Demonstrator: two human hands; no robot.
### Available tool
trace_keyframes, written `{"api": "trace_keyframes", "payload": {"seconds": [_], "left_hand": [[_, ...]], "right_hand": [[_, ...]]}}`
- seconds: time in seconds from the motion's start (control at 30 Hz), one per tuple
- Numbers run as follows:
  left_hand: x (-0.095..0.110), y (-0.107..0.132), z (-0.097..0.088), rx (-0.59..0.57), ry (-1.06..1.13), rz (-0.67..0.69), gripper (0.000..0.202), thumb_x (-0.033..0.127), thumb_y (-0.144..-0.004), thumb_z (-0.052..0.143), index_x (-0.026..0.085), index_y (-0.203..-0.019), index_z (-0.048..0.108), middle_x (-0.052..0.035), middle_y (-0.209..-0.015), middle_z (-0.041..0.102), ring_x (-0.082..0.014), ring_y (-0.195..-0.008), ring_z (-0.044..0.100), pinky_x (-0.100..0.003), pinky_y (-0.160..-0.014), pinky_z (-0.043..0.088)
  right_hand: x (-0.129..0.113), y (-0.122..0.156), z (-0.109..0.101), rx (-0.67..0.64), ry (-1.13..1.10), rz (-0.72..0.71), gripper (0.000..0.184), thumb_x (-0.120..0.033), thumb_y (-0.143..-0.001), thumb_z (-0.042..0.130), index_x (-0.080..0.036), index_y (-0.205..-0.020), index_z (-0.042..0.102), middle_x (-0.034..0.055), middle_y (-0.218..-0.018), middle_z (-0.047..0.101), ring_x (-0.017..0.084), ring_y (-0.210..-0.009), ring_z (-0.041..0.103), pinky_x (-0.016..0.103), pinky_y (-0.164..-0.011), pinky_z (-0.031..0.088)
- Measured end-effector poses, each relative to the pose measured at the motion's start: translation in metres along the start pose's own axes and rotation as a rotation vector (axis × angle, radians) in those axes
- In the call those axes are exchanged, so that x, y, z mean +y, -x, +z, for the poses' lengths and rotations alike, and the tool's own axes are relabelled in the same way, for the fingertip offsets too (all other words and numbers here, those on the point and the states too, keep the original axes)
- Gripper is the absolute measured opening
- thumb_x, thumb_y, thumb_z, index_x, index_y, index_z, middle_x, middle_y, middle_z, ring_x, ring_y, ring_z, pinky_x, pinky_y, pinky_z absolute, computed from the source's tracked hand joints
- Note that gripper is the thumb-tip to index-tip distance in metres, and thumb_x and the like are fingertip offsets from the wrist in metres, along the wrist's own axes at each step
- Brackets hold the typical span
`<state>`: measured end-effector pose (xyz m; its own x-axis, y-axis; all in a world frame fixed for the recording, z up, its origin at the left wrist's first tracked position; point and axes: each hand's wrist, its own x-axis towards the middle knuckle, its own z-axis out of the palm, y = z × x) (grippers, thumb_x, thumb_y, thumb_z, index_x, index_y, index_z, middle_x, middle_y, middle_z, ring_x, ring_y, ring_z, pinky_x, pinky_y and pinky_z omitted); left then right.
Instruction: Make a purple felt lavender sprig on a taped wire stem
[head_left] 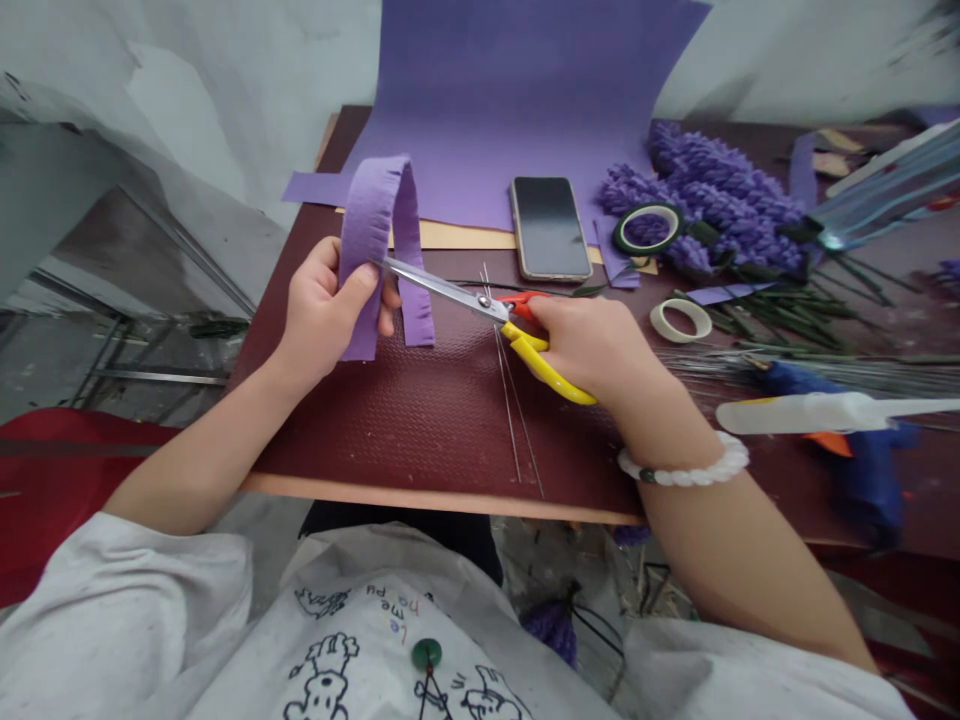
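Note:
A purple felt strip (365,215) with short slits along one edge is pinched in my left hand (330,305); it arches up and its loose end hangs down beyond my fingers. My right hand (592,345) grips scissors (442,283) with one red and one yellow handle. Their blades look closed or nearly so, and the tip meets the slit edge of the strip beside my left thumb. Two thin wires (512,420) lie on the table below the scissors.
A large purple sheet (517,110) rises at the back of the dark red table (427,430). A phone (551,228), green tape (649,229), cream tape (681,320) and purple flower bunches (720,190) lie rightward. A blue glue gun (870,470) rests near the right front.

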<state>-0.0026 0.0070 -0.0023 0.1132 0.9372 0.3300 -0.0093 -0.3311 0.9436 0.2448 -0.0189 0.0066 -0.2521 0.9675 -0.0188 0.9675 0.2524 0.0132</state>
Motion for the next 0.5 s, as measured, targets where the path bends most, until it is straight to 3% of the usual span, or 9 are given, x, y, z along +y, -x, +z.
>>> {"api": "trace_keyframes", "payload": {"seconds": [0.3, 0.5], "left_hand": [[0.004, 0.002, 0.002, 0.031, -0.019, -0.039, 0.021, 0.034, -0.080, 0.056, 0.023, -0.079, 0.038, 0.0038, -0.058, 0.057, -0.0115, -0.039, 0.055, -0.024, -0.040, 0.042], [0.014, 0.004, 0.003, 0.038, 0.029, -0.108, 0.014, 0.026, -0.075, 0.058, 0.022, -0.076, 0.044, 0.0037, -0.056, 0.060, -0.0117, -0.038, 0.055, -0.024, -0.035, 0.040]], "right_hand": [[-0.001, -0.003, 0.003, 0.007, 0.038, 0.010, 0.042, -0.049, -0.082, 0.038, -0.017, -0.085, 0.065, 0.0118, -0.077, 0.069, 0.023, -0.063, 0.058, 0.029, -0.053, 0.018], [-0.002, -0.004, 0.003, 0.014, 0.090, 0.019, 0.043, -0.050, -0.079, 0.040, -0.016, -0.083, 0.067, 0.0118, -0.073, 0.068, 0.023, -0.062, 0.057, 0.030, -0.053, 0.018]]}}
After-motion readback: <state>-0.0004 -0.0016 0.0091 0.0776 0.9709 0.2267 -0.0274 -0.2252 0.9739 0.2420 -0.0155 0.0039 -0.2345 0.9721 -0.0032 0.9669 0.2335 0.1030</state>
